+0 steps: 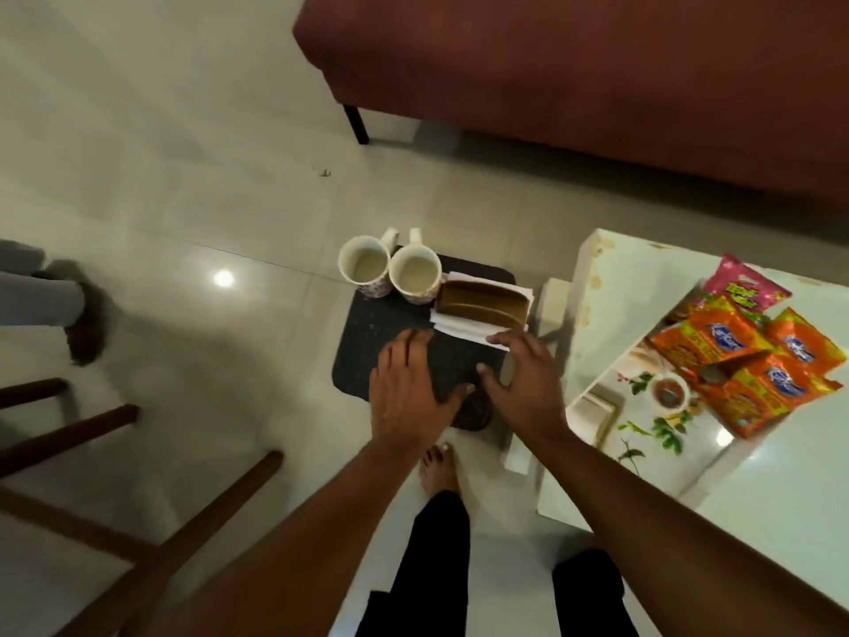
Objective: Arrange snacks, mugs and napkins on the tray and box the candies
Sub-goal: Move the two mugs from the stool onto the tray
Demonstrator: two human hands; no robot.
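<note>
A black tray sits low over the floor. Two white mugs with pale liquid stand at its far left corner. Beside them a brown holder rests on a stack of white napkins. My left hand lies flat with spread fingers on the tray's near part. My right hand hovers open at the near right edge, its fingertips at the napkins' corner. Orange snack packets and a pink packet lie on a floral tray to the right.
The floral tray rests on a white table at the right. A maroon sofa fills the back. Wooden chair legs cross the lower left. Another person's foot stands at the left edge. My bare foot is below the black tray.
</note>
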